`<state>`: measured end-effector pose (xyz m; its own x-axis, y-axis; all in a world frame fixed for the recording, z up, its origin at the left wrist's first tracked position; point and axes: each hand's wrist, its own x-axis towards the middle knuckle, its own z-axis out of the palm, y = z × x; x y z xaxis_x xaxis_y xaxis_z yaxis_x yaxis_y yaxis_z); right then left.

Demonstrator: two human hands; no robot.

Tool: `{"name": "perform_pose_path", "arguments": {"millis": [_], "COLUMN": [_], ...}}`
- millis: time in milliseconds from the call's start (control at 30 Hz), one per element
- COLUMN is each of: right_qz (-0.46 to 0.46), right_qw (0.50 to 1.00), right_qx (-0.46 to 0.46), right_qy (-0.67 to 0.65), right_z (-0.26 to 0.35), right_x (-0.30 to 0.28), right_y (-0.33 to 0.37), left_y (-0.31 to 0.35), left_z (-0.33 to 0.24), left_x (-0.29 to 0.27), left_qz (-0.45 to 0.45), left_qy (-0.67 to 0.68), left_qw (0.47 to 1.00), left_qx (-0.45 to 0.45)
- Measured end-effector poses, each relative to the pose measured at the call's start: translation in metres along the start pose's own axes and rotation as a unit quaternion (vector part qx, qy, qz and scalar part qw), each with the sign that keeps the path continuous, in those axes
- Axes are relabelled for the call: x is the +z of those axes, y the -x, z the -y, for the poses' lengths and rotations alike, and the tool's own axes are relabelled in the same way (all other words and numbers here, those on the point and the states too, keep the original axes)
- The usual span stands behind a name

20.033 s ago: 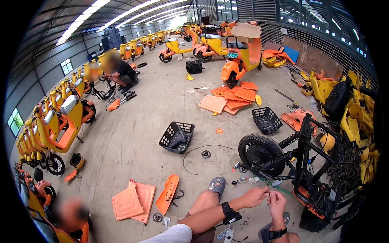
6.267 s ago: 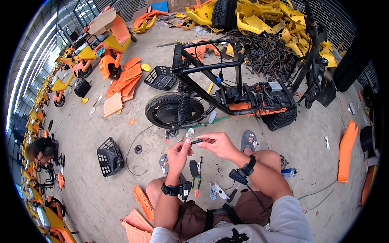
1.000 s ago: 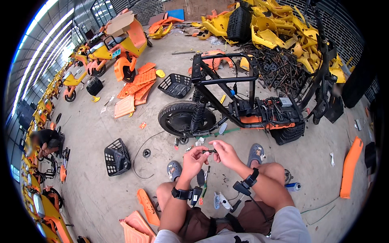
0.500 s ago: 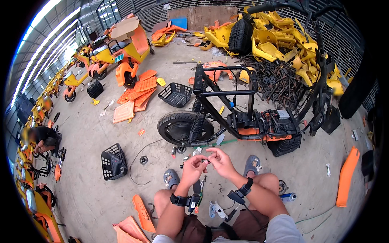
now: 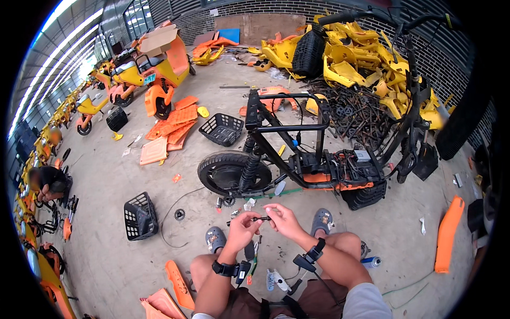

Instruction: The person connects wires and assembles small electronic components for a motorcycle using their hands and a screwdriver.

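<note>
A small, thin dark rod-shaped piece [image 5: 260,218] spans the gap between my two hands; its exact kind is too small to tell. My left hand [image 5: 244,228] pinches its left end, fingers curled. At its other end, my right hand [image 5: 284,220] is closed with thumb and fingertips on the piece. Both hands are above the floor between my feet, just this side of a stripped black scooter frame [image 5: 287,129] with its rear wheel [image 5: 234,174] on the left. Below the hands lie a white-and-grey part [image 5: 276,279] and a dark-handled tool [image 5: 295,286].
Black plastic baskets [image 5: 140,216] stand on the floor at left and behind. A small sprocket [image 5: 179,214] lies near a loose cable. Yellow panels [image 5: 350,66] are heaped at the back right. An orange panel [image 5: 449,234] lies right, a spray can [image 5: 371,262] nearer. A person [image 5: 49,182] crouches far left.
My hands have drawn slightly apart, so the dark piece now shows stretched between them. The whole view has shifted a little, putting the scene further left.
</note>
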<state>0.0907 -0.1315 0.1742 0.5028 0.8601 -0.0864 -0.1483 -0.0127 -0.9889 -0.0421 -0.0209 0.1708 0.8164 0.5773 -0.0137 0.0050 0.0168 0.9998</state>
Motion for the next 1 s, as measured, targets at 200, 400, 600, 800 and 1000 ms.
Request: {"name": "perform_pose_path", "arguments": {"millis": [200,400,600,800,1000], "right_qz": [-0.001,-0.019,-0.056,-0.064,-0.064], "right_qw": [1.000,0.994,0.998,0.997,0.998], "right_qx": [0.006,0.089,-0.026,-0.036,-0.007], "right_qy": [-0.020,-0.061,0.025,0.019,0.025], "right_z": [-0.009,-0.011,-0.004,-0.007,-0.009], "right_x": [-0.004,0.000,0.005,0.003,0.001], "right_y": [-0.003,-0.005,-0.004,-0.004,-0.002], "left_y": [-0.001,0.001,-0.008,-0.007,-0.007], "left_z": [-0.005,-0.004,-0.004,0.004,-0.005], "left_x": [0.013,0.013,0.005,0.011,0.006], "left_qz": [-0.001,0.007,0.012,0.021,0.027], "left_qy": [-0.004,-0.003,0.109,0.067,-0.007], "left_qw": [1.000,1.000,0.987,0.997,0.991], "left_qx": [-0.015,-0.005,-0.120,-0.027,-0.134]}}
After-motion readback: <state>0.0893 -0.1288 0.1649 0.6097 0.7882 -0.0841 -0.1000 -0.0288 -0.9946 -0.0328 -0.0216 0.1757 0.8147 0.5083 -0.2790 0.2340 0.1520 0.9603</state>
